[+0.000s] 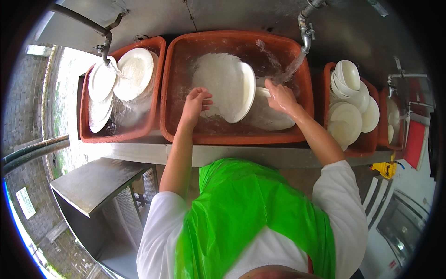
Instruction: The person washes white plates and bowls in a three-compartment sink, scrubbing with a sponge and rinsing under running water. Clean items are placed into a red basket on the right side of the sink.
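Observation:
In the middle red-brown plastic tub (237, 139), a white plate (248, 92) stands tilted, partly out of the water. More white dishes (221, 76) lie under the surface, their shapes blurred. My left hand (197, 104) is over the tub, left of the tilted plate, with fingers loosely curled and apart and nothing seen in them. My right hand (281, 97) pinches the rim of a white dish (262, 92) just right of that plate; most of this dish is hidden. Water pours from a metal tap (306, 40) into the tub beyond my right hand.
A left tub (118, 138) holds several white plates (134, 73) under a second running tap (104, 48). White bowls (348, 75) and plates (345, 117) are stacked in a right tub (366, 150). The tubs stand along a steel counter (184, 155); a metal cabinet (101, 181) is below left.

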A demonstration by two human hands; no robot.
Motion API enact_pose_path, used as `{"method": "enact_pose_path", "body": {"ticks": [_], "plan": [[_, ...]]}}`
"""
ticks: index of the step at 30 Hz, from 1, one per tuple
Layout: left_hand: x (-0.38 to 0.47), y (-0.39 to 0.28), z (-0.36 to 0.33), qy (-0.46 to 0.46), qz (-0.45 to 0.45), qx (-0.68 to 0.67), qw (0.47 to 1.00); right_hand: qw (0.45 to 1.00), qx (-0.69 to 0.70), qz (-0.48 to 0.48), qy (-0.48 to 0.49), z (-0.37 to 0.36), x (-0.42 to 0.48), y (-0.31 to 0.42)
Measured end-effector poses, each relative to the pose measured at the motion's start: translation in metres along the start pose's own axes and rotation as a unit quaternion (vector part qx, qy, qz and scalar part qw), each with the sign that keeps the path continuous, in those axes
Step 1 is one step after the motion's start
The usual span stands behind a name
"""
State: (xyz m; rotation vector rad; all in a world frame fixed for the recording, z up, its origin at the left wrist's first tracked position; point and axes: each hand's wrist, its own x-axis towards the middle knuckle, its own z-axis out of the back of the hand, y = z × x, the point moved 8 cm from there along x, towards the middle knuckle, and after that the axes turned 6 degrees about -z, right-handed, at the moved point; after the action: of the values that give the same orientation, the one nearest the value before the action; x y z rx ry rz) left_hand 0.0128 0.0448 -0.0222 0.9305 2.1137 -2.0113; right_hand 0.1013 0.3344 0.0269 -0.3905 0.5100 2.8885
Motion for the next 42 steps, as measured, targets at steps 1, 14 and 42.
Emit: {"method": "enact_pose_path", "body": {"ticks": [1, 14, 42], "plan": [[0.003, 0.007, -0.008, 0.023, 0.008, 0.047, 0.999, 1.0, -0.007, 0.018, 0.004, 0.016, -0.012, 0.016], [0.003, -0.089, -0.065, 0.102, -0.266, 0.063, 0.956, 0.883, 0.42, 0.01, -0.208, 0.16, -0.048, 0.027], [0.101, -0.055, 0.02, -0.187, -0.257, 0.335, 0.887, 0.603, 0.736, -0.299, -0.068, -0.15, 0.094, -0.141]]}}
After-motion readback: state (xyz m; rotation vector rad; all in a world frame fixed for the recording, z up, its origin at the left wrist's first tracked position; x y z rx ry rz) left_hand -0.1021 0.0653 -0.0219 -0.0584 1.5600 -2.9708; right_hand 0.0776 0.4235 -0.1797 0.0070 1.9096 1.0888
